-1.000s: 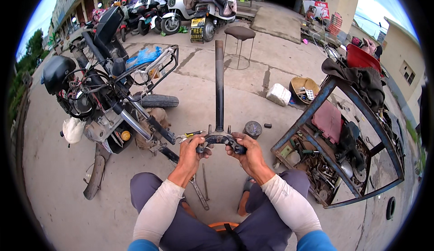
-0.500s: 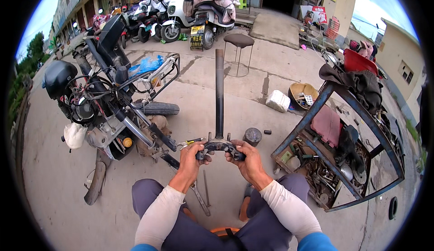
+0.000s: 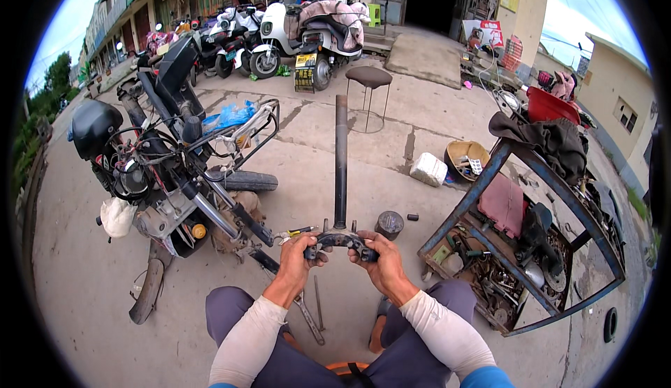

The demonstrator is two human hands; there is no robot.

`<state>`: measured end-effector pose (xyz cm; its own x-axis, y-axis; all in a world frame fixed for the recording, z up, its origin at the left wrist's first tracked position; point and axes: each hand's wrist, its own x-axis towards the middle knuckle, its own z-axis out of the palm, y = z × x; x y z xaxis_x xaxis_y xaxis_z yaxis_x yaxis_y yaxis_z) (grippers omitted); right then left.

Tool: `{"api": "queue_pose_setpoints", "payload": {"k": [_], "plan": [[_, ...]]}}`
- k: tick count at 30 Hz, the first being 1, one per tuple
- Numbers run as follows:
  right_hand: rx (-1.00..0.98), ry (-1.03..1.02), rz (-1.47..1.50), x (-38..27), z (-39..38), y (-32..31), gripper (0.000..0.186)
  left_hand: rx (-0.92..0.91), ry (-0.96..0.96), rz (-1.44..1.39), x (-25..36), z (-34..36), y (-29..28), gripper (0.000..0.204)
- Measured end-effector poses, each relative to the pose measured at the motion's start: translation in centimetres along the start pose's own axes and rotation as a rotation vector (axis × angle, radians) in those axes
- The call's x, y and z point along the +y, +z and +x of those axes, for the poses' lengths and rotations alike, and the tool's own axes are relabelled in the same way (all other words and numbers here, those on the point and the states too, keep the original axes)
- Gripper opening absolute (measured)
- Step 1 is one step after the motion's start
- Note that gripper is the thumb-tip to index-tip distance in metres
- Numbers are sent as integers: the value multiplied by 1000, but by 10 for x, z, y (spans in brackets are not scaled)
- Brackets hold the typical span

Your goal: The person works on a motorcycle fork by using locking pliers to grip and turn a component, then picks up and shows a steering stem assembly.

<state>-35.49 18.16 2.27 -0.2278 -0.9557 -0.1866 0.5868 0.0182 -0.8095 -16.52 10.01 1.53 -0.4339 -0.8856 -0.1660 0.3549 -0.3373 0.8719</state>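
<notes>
A black steering stem [image 3: 341,171] stands upright before me, its curved fork yoke [image 3: 341,240] at the bottom. My left hand [image 3: 296,261] is closed around the yoke's left end, thumb on top. On its right end, my right hand [image 3: 382,262] grips the same way. Left of my hands lies a partly stripped motorcycle [image 3: 150,157] with bare fork tubes [image 3: 215,213]. Pliers with yellow-black handles [image 3: 297,233] are beside my left hand. A long wrench [image 3: 307,317] and a thin rod [image 3: 319,300] rest on the ground between my feet.
A round dark tin [image 3: 389,225] sits just beyond my right hand. On the right, a blue metal frame [image 3: 458,203] surrounds tools and parts. Farther off are a white block [image 3: 428,170], a tan basin [image 3: 467,152], a stool [image 3: 369,77] and parked scooters [image 3: 307,35].
The whole view has tilted up slightly, so everything sits lower in the picture. Both hands keep the same hold on the steering stem's yoke.
</notes>
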Motion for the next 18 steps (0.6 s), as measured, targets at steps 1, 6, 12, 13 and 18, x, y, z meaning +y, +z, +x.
{"api": "queue_pose_setpoints", "payload": {"k": [1,6,12,13,18], "plan": [[1,-2,-1,0,0,-1,32,-6,-3,1,0,0,1,34],[8,-12,-4,1,-2,1,33,-17,-16,8,1,-1,0,35],[3,-25,10,2,-4,2,33,-25,-2,-4,0,0,-2,37],[-2,-32,16,2,-4,3,33,-25,0,-7,2,0,-1,37],[23,-26,15,-1,-5,4,35,-34,-19,-9,6,-3,3,38]]}}
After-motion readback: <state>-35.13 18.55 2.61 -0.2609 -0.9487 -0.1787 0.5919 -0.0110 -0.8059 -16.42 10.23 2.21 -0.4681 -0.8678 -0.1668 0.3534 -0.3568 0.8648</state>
